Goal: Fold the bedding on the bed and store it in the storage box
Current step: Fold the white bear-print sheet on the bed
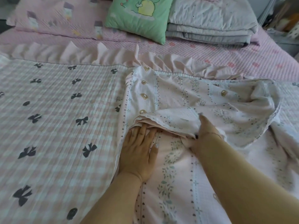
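A pale pink floral cover [178,167] with bear-shaped buttons lies crumpled on the right half of the bed, partly folded back on itself. It lies over a pink checked quilt with dark bows [56,113] and a ruffled edge. My left hand [139,149] presses flat on the cover, fingertips tucked under a folded flap. My right hand [203,133] pinches that flap's edge and lifts it. No storage box is in view.
A pink patterned pillow [53,18] lies at the back left, a green cartoon cushion [139,15] in the middle, and a stack of folded grey bedding [212,25] at the back right. The pink bedsheet [234,57] shows beyond the ruffle.
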`<state>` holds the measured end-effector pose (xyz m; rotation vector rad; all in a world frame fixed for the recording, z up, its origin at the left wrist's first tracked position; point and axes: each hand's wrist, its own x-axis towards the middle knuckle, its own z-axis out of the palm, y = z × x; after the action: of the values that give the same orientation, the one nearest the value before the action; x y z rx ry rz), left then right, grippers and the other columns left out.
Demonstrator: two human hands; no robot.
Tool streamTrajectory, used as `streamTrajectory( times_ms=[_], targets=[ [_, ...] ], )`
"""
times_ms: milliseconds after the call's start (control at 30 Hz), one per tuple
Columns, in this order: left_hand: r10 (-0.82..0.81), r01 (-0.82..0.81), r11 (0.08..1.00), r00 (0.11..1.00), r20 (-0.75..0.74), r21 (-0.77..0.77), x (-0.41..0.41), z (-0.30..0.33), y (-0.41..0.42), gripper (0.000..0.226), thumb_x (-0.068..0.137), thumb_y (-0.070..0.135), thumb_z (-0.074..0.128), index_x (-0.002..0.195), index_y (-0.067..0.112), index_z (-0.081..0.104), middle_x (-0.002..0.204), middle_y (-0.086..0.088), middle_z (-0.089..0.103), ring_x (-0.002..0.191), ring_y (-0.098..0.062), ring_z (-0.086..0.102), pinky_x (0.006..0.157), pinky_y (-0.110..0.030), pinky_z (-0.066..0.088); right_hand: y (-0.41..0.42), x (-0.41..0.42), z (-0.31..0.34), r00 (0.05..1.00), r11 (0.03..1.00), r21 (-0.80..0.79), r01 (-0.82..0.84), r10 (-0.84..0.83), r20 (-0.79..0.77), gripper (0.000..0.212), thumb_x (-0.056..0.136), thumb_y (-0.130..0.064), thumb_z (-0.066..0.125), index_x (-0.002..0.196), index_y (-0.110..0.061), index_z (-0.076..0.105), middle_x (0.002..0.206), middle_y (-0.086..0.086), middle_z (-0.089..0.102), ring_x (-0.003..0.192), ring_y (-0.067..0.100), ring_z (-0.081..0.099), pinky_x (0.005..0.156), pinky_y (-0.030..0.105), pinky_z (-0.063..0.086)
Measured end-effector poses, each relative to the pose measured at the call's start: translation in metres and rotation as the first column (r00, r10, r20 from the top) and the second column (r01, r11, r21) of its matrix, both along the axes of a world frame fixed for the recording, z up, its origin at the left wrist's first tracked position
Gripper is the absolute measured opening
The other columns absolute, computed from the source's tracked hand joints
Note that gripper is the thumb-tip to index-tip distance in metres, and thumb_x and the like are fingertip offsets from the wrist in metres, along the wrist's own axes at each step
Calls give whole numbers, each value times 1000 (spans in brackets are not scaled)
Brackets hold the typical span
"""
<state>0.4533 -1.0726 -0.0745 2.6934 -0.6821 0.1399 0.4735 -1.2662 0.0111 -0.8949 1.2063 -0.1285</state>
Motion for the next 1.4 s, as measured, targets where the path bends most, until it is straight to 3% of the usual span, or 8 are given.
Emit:
streamTrajectory(
  times_ms=[167, 300, 400, 633, 800, 933, 1167, 1400],
  targets=[
    [49, -47, 998, 998, 34, -36, 8, 0, -1, 55, 96, 38, 25, 151, 29, 23, 160, -5, 21, 146, -23, 17, 117, -41, 9, 2, 45, 5, 631, 424, -471, -774, 448, -634, 55, 89, -36, 58, 135, -8, 44, 132, 10, 51, 121, 27, 50, 98, 33, 42],
    [105, -101, 993, 992, 67, -60, 8, 2, -2, 56, 94, 34, 29, 149, 26, 30, 158, -7, 25, 146, -21, 19, 116, -44, 12, 7, 88, 11, 830, 681, -493, -541, 528, -182, 54, 98, -12, 40, 148, -6, 19, 143, 20, 40, 102, 17, 57, 75, 19, 53],
    [165, -156, 982, 983, 85, -104, 8, 2, -2, 57, 90, 32, 36, 146, 23, 38, 155, -10, 32, 144, -25, 27, 115, -52, 19, 14, 129, 25, 752, 561, -526, -639, 600, -274, 43, 96, 7, 37, 135, 19, 26, 140, 36, 34, 132, 44, 36, 110, 43, 32],
    [268, -251, 958, 956, 116, -141, 17, -3, -2, 56, 83, 32, 44, 138, 25, 49, 147, -23, 41, 136, -37, 35, 114, -47, 22, 51, 196, 36, 644, 385, -750, -537, 762, -71, 37, 92, -16, 55, 129, -22, 52, 114, -3, 54, 88, 13, 55, 69, 15, 43],
    [314, -309, 948, 947, 67, -79, 26, -2, -5, 52, 83, 35, 41, 134, 27, 47, 144, -27, 41, 132, -43, 38, 112, -47, 24, 49, 145, 21, 593, 287, -910, -298, 803, 59, 28, 95, -13, 46, 113, -29, 60, 135, -20, 44, 125, 4, 43, 100, 20, 34],
    [325, -319, 944, 943, 72, -81, 30, -1, -6, 53, 85, 38, 41, 136, 29, 49, 145, -22, 42, 133, -39, 37, 111, -45, 25, 44, 93, -15, 723, 242, -846, -475, 655, -218, 25, 96, -21, 37, 106, -19, 60, 112, -9, 52, 108, 17, 51, 93, 32, 40],
    [352, -347, 934, 934, 59, -84, 34, -2, -7, 50, 85, 39, 41, 134, 29, 48, 141, -20, 47, 131, -37, 41, 110, -42, 26, 95, 131, -4, 337, 230, -636, -737, 940, -51, 43, 99, -41, 35, 140, -30, 45, 149, -5, 39, 139, 17, 30, 116, 39, 22],
    [329, -313, 932, 942, 65, -181, 56, 3, -10, 49, 85, 40, 41, 128, 29, 61, 128, -8, 58, 122, -30, 51, 100, -47, 43, 41, 76, -59, 353, -195, -709, -678, 759, -546, 48, 102, -35, 18, 150, -36, 13, 158, -17, 2, 145, 1, -8, 118, 33, -10]
  ],
)
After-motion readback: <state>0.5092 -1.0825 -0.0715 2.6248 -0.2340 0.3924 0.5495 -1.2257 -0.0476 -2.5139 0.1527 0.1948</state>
